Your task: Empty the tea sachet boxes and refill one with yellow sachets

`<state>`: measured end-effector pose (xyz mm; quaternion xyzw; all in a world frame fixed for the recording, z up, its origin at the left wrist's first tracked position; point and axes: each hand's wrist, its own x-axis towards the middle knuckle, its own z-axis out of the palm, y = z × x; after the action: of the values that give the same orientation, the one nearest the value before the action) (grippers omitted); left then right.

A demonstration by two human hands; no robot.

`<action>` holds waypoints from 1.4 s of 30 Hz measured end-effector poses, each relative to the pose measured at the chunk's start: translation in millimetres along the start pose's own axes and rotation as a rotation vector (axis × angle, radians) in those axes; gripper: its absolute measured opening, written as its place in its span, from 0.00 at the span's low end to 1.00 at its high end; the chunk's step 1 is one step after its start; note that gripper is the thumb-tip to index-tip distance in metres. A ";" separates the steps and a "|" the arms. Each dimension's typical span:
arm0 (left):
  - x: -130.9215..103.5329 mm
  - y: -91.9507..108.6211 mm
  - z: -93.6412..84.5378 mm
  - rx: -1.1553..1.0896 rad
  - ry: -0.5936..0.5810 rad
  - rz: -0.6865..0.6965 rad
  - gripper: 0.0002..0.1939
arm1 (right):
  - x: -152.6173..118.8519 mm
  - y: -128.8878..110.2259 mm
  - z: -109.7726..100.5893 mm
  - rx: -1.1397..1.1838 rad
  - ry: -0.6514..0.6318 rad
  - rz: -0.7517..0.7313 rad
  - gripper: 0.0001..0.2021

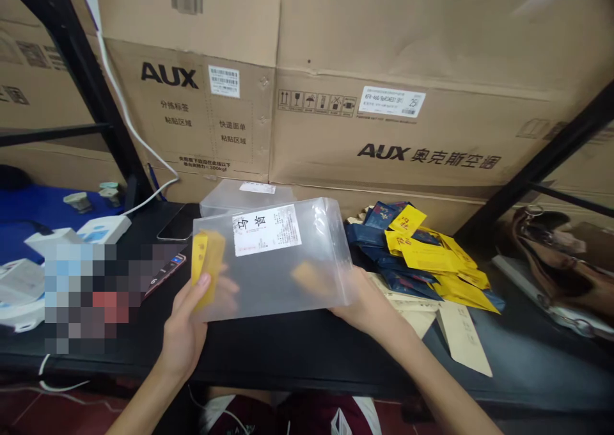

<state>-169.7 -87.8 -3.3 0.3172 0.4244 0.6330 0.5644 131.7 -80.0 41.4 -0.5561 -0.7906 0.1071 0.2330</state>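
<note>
holding bag (271,284) between left grip (186,320) and right grip (355,297).

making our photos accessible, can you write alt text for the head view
A person's left hand and right hand hold a translucent plastic bag with a white label over a black table, the left also gripping a yellow packet. Yellow and dark blue packets lie piled to the right, in front of cardboard marked AUX.
</note>
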 end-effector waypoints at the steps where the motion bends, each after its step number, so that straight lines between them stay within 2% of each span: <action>1: -0.1 -0.1 0.1 -0.004 0.003 0.001 0.28 | 2.2 2.7 -5.1 0.117 -0.011 0.019 0.14; 3: -0.1 -0.3 0.0 -0.022 -0.002 0.000 0.27 | 5.1 9.6 -16.6 0.409 0.061 0.075 0.19; 6: -0.4 -0.3 -0.6 -0.052 -0.021 -0.005 0.24 | 5.4 15.3 -29.9 0.810 0.341 0.150 0.28; 8: -1.3 0.2 -0.8 -0.039 -0.032 -0.007 0.24 | 2.4 12.7 -33.7 1.009 0.481 0.160 0.31; 10: -2.5 0.9 -0.1 0.001 -0.048 -0.004 0.25 | -1.9 6.8 -34.6 1.142 0.508 0.161 0.35; 12: -3.7 1.6 1.7 0.044 -0.069 0.004 0.26 | -5.8 1.6 -34.7 1.221 0.463 0.143 0.35; 15: -4.3 1.8 4.6 0.090 -0.073 0.026 0.27 | -8.5 -0.5 -36.4 1.264 0.364 0.113 0.32; 19: -3.0 -1.5 2.6 0.091 -0.065 0.034 0.26 | -8.5 0.8 -43.5 1.274 0.298 0.101 0.37; 24: -2.6 -7.1 -2.9 0.119 -0.152 0.040 0.24 | -13.4 -3.4 -48.7 1.279 0.406 -0.004 0.36; 28: -2.3 -4.5 2.1 0.061 -0.057 0.018 0.26 | -17.6 -1.8 -44.8 1.284 0.493 0.009 0.34; 30: -1.8 -3.0 4.3 0.041 -0.022 0.015 0.27 | -19.2 1.9 -40.3 1.297 0.488 0.035 0.33; 36: -2.2 -3.2 2.1 0.027 -0.055 -0.004 0.25 | -24.0 1.0 -28.4 1.381 0.340 0.131 0.35; 42: -1.3 -3.3 2.3 0.044 -0.055 0.002 0.25 | -30.3 -4.4 -36.5 1.344 0.468 0.054 0.33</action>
<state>-165.9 -88.6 -5.1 0.3471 0.4225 0.6151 0.5681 154.2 -113.0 67.4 -0.3199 -0.4685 0.4549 0.6865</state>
